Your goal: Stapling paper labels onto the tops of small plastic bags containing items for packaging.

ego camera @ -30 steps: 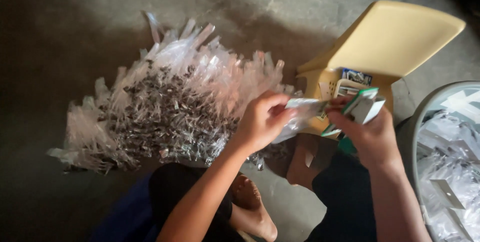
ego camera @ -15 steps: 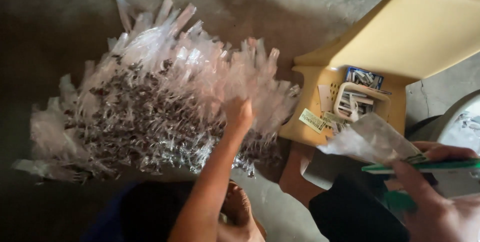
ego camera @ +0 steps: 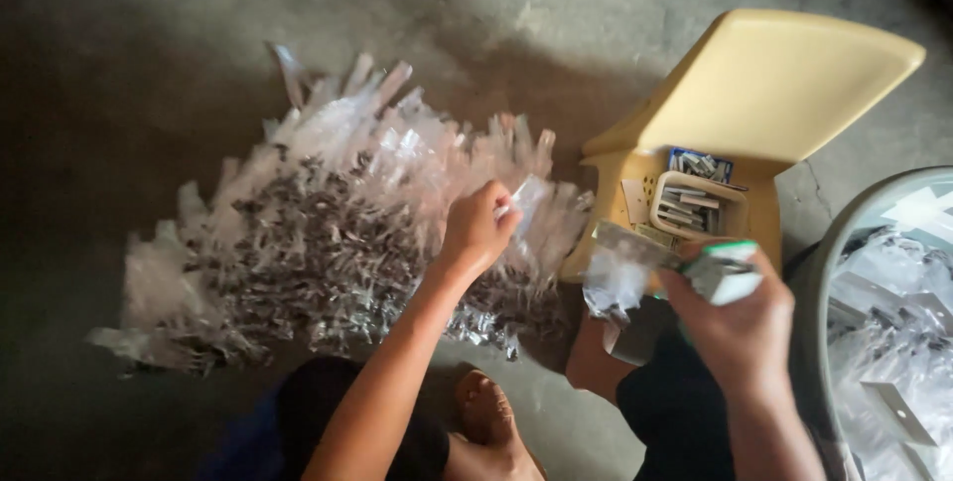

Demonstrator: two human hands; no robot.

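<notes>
Here, from the head view, our left hand [ego camera: 478, 228] is closed on a small clear packet [ego camera: 526, 193] lifted off the big heap of filled packets [ego camera: 318, 233] on the floor. Our right hand [ego camera: 740, 317] grips a white and green stapler [ego camera: 723, 273], with another clear packet [ego camera: 615, 282] hanging blurred at its nose. The heap looks large; the tub [ego camera: 819, 273] at right already holds packets, so much seems left. Staple boxes [ego camera: 690, 198] sit on the yellow stool [ego camera: 764, 94].

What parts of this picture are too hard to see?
Head view:
- Small dark pieces inside the pile of bags: too small to name.
- Bag under the right hand: blurred by motion.
- Tub: cut off by the right edge.
- Left hand: fingers curl over the bag it holds.
</notes>
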